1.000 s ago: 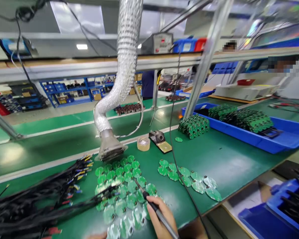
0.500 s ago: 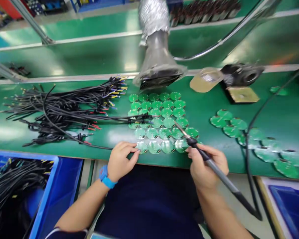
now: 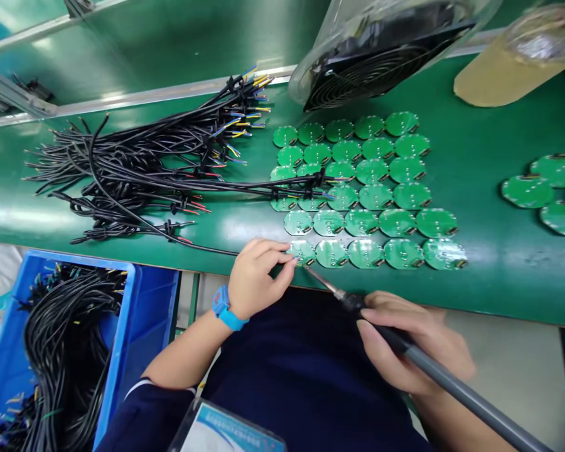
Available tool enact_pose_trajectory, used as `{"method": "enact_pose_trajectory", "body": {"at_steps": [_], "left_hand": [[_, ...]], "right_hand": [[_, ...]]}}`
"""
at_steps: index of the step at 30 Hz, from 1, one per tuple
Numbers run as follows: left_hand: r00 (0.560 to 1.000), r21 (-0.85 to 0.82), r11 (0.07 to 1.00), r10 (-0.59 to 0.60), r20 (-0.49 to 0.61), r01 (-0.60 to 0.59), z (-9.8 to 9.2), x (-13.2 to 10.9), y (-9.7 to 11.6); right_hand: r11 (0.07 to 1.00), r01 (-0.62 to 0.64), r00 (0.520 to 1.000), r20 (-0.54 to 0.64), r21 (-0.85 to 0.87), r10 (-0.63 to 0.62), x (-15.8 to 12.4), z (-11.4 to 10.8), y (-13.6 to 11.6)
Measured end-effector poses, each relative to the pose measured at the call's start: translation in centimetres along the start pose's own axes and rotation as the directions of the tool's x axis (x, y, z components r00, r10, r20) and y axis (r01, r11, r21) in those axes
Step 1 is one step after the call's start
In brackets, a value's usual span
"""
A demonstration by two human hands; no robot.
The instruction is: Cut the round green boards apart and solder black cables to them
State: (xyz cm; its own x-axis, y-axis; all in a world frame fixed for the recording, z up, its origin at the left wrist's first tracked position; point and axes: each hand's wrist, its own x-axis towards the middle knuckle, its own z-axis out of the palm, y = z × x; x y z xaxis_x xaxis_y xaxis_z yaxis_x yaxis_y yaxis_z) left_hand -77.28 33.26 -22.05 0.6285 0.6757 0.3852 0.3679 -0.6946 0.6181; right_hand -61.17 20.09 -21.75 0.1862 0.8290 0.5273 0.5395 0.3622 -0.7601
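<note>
My left hand (image 3: 261, 276), with a blue watch on its wrist, pinches the end of a black cable (image 3: 207, 248) at the left edge of the front-left green circuit board (image 3: 302, 252). My right hand (image 3: 414, 339) grips a soldering iron (image 3: 433, 367) like a pen. The iron's metal tip is at the lower right edge of that same board, near my left fingertips. Rows of round green boards (image 3: 365, 253) lie behind and to the right. Fingers partly hide the cable's wire ends.
Bundled black cables (image 3: 136, 169) spread over the left of the green bench, some reaching across the boards. A plastic-wrapped fan (image 3: 367, 72) hangs behind. More boards (image 3: 527, 191) and a tan container (image 3: 494, 75) are at right. A blue bin (image 3: 134, 314) of cables stands front left.
The soldering iron has moved from over the middle rows down and left to the front-left board. The view has shifted closer. My left hand keeps its pinch at the same board.
</note>
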Motion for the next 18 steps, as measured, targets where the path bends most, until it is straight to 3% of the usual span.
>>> {"method": "enact_pose_trajectory", "body": {"at_steps": [12, 18], "left_hand": [[1.000, 0.016, 1.000, 0.002, 0.025, -0.003, -0.03, -0.02, -0.03], [0.999, 0.021, 1.000, 0.008, 0.031, -0.009, -0.07, 0.00, -0.07]], "right_hand": [[0.999, -0.025, 0.998, 0.062, 0.036, 0.022, 0.63, 0.53, -0.43], [1.000, -0.005, 1.000, 0.029, -0.014, 0.005, 0.55, 0.51, -0.49]]}}
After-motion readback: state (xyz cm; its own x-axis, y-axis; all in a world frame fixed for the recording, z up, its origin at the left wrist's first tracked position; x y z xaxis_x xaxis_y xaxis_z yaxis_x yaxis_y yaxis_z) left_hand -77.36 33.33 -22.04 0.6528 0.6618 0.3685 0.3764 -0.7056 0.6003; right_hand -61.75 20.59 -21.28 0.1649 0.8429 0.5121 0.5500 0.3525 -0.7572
